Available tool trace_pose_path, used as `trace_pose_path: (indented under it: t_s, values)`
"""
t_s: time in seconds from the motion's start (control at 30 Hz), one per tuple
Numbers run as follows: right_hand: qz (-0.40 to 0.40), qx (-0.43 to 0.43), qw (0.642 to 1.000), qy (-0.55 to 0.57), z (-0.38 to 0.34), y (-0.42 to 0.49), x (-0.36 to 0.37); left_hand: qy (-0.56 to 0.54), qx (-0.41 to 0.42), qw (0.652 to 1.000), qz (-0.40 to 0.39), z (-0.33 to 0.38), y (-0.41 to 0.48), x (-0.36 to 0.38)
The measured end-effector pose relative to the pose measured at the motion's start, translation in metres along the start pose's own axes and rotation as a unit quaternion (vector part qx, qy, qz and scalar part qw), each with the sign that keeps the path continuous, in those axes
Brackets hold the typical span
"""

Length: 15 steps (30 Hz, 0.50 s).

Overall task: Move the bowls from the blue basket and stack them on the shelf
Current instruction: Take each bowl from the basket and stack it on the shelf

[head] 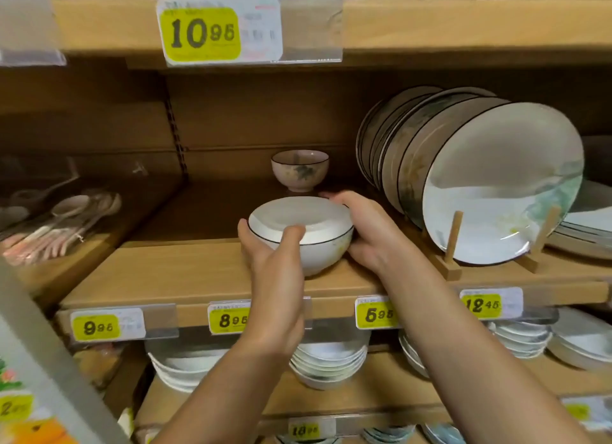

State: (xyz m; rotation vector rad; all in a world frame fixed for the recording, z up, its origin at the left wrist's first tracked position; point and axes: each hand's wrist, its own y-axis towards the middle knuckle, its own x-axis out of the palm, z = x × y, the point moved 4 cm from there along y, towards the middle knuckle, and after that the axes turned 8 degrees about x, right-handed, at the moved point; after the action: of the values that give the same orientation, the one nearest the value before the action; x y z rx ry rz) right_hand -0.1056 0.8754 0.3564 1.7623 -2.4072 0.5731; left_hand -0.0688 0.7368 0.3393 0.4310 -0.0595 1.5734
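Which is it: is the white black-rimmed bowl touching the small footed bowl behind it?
Apart. The head view shows a dark strip of shelf between the far rim of the white black-rimmed bowl and the foot of the small footed bowl.

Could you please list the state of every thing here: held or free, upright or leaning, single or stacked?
White bowl: upright, held from both sides.
Left hand: grips the bowl's left side.
Right hand: grips its right side.
Small bowl: upright, single, free.
Plates: on edge, leaning in a rack.
Lower bowls: stacked, free.
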Motion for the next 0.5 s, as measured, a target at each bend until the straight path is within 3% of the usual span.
trace_pose_path:
  t_s: [0.23,0.4,0.5]
  values:
    - [0.008,-0.023,0.999,0.034,0.004,0.000,-0.023,0.008,-0.073,0.997,-0.010,0.002,0.047,-0.019]
    - [-0.006,-0.006,1.000,0.013,0.001,0.008,-0.010,0.024,-0.023,0.999,-0.019,-0.008,0.030,-0.018]
    - [-0.010,-0.003,1.000,0.026,0.009,0.007,-0.012,0.020,-0.034,0.999,-0.012,-0.008,0.038,-0.011]
